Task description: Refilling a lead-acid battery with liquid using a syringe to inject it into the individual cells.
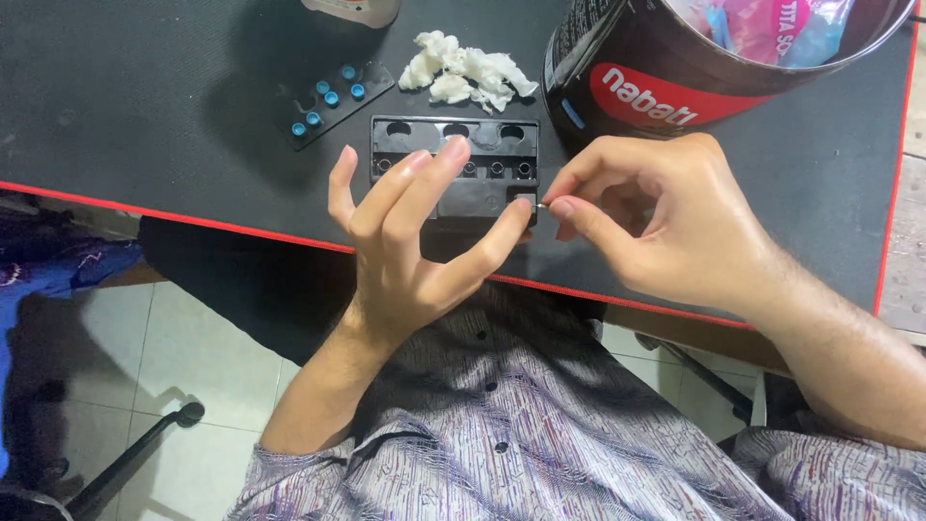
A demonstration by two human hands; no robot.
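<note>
Hands [540, 207] perhaps pinching black block [453, 164].

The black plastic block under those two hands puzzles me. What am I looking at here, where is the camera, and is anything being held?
The camera sits on a person's head and looks down at their own hands. The left hand steadies a black plastic block with round holes on a dark desk mat. The right hand pinches something tiny at the block's corner, too small to identify. Nearby lie a black strip with blue caps, a white crumpled wad and a dark round tub.
</note>
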